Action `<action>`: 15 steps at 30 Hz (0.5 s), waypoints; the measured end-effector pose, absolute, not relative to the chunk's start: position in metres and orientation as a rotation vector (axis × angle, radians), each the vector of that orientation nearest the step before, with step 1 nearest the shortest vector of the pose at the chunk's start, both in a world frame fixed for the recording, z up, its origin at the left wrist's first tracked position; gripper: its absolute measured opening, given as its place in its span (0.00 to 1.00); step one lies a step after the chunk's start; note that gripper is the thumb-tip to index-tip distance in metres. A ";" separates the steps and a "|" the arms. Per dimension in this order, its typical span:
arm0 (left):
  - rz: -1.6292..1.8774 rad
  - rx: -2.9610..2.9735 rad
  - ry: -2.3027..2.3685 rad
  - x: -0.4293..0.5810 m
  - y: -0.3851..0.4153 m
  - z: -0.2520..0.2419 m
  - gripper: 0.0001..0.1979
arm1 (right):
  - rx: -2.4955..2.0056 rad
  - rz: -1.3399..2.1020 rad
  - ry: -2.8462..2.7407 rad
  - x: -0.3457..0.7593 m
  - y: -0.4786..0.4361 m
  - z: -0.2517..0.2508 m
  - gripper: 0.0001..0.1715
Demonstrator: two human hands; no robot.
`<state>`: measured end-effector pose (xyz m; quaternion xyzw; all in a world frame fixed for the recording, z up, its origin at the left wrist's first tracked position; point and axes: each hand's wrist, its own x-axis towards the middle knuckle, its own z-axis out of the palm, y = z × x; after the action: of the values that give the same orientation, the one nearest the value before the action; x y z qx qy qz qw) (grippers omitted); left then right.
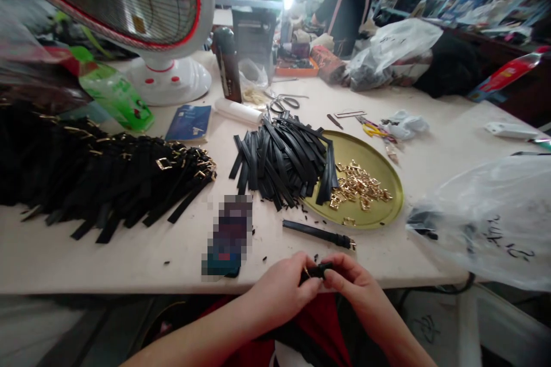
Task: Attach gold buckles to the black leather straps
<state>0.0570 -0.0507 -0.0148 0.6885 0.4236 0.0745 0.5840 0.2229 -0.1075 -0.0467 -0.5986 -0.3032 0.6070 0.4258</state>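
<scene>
Near the table's front edge, my left hand (293, 284) and my right hand (350, 278) pinch a short black strap (317, 271) between them, with a bit of gold metal at its left end. Just beyond lies another black strap (316, 233) with a gold buckle at its right end. A heap of black strips (279, 157) overlaps the left rim of a round gold tray (390, 175). Gold buckles (359, 186) are piled on that tray. At the left is a large pile of black straps fitted with gold buckles (129, 166).
A phone (228, 235) lies left of my hands. Behind stand a fan (172, 77), a green bottle (116, 92) and a dark bottle (227, 63). Scissors (284, 103) and yellow-handled snips (373, 129) lie farther back. A plastic bag (495, 223) is at right; a person (348, 6) is beyond.
</scene>
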 end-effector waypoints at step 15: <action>0.332 1.400 1.001 0.051 -0.062 -0.025 0.10 | -1.528 1.337 -0.778 0.193 -0.113 -0.040 0.18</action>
<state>0.0512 -0.0623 -0.0250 0.6137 0.4390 0.1454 0.6400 0.1931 -0.1132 -0.0397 -0.6222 -0.3169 0.5445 0.4648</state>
